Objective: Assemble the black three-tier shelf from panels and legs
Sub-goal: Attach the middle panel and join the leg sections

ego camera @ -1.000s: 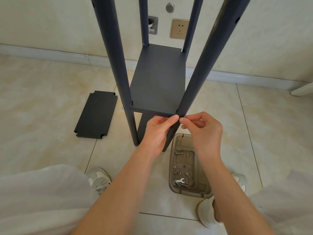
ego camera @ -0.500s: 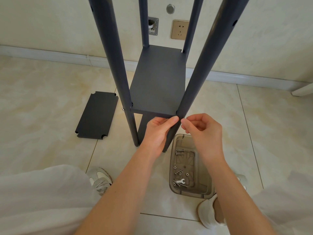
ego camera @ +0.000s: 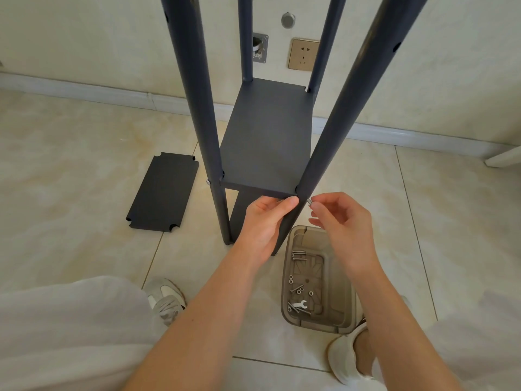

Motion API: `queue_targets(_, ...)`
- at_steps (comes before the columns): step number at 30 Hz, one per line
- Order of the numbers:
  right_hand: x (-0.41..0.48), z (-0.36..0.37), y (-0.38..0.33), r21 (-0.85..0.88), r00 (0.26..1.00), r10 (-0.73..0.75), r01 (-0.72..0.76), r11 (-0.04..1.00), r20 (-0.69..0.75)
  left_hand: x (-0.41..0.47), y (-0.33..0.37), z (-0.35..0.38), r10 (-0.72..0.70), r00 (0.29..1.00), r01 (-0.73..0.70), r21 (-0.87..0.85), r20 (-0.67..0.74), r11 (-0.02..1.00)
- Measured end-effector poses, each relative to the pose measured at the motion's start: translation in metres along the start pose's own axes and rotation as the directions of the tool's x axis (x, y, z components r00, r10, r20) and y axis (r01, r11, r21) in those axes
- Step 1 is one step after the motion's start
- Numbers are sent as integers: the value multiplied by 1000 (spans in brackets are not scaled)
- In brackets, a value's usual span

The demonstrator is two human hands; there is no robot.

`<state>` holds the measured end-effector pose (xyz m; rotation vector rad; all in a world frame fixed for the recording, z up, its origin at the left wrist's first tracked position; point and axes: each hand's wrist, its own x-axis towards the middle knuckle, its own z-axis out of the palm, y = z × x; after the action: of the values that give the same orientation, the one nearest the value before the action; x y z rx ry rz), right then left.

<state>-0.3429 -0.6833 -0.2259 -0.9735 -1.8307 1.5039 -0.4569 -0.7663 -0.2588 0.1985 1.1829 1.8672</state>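
The black shelf [ego camera: 265,142] stands upright on the tiled floor [ego camera: 84,165] in front of me: four legs and a fitted panel, with a lower one partly seen beneath it. At the fitted panel's near right corner, a small silver bolt [ego camera: 309,201] now shows between the near right leg [ego camera: 332,142] and my right hand [ego camera: 342,221]. A moment ago that hand's fingers [ego camera: 317,206] were pressed to the leg and hid the bolt; they have drawn back a little and now pinch its outer end, curled. My left hand [ego camera: 265,224] still wraps the same leg just under the panel, thumb braced on the corner. I judge the bolt is only started, not seated, so this corner is not yet fastened. The near left leg [ego camera: 197,108] already shows a bolt head at panel height. A loose panel [ego camera: 163,193] lies flat on the floor to the left, well apart. Just beside the leg's foot sits a tub [ego camera: 313,324] of spare bolts, nuts and a small wrench [ego camera: 300,305].
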Motion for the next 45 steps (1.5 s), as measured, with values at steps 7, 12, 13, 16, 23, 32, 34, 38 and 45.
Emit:
queue_targets(7, 1, 0, 0, 15, 999, -13, 13, 1000, 36, 2, 2, -2, -22, 1000, 22, -7, 16, 1000)
queue_targets(12, 4, -2, 0, 27, 1000, -11, 11, 1000, -3, 2, 3, -2, -46, 999, 47, -28, 21, 998)
queue_targets(13, 4, -2, 0, 34, 1000, -5, 5, 999, -9, 1, 3, -2, -49, 999, 50, -28, 19, 998)
queue_targets(16, 4, -2, 1, 31, 1000, 13, -12, 999, -8, 1, 4, 0, -51, 999, 52, -27, 19, 998)
queue_targets(23, -1, 3, 0, 215, 989, 137, -145, 966, 49, 1, 5, 0, -55, 998, 54, 23, 22, 998)
queue_targets(32, 3, 2, -3, 101, 996, 93, -93, 991, 1, 3, 11, 1, -58, 998, 57, 37, 32, 998)
queue_targets(34, 2, 1, -3, 95, 996, 84, -83, 992, -8, 2, 10, 1, -59, 998, 58, 29, 37, 998)
queue_targets(38, 0, 2, -4, 63, 997, 64, -62, 996, -36, 1, 9, 1, -57, 997, 55, 49, 47, 997)
queue_targets(45, 0, 2, -5, 36, 997, 57, -55, 998, -47, 1, 10, 2, -51, 997, 49, 31, 57, 998)
